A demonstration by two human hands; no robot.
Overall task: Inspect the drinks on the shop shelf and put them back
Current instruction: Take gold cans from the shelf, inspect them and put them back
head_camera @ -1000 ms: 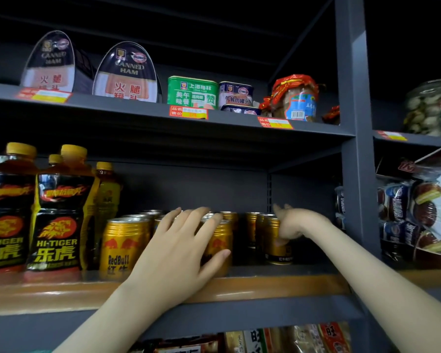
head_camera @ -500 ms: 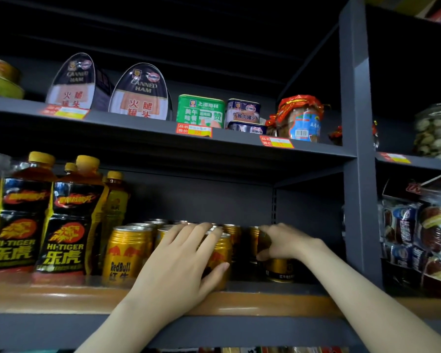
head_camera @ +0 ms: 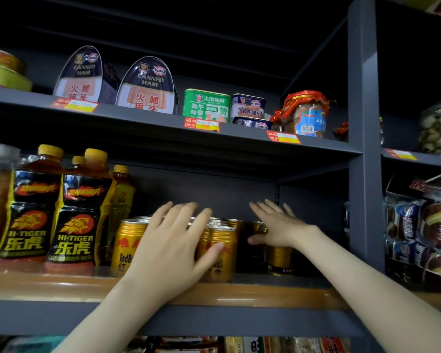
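Several gold Red Bull cans [head_camera: 124,245] stand in rows on the middle shelf [head_camera: 265,296]. My left hand [head_camera: 173,245] lies flat over the front cans with fingers spread; its thumb touches the front can [head_camera: 222,261]. It grips nothing. My right hand [head_camera: 278,228] is open, fingers stretched toward the back of the shelf, just above a dark-banded gold can [head_camera: 278,258] that stands on the shelf. Hi-Tiger bottles [head_camera: 79,225] with yellow caps stand to the left of the cans.
On the upper shelf are canned ham tins [head_camera: 148,85], a green tin [head_camera: 206,105] and a red-topped jar [head_camera: 306,115]. A grey upright post [head_camera: 364,149] bounds the bay on the right; beyond it lie snack packs [head_camera: 423,230].
My right hand has let go of the can top and opened its fingers. My left hand has spread and lifted slightly over the front cans. The view has tilted up a little.
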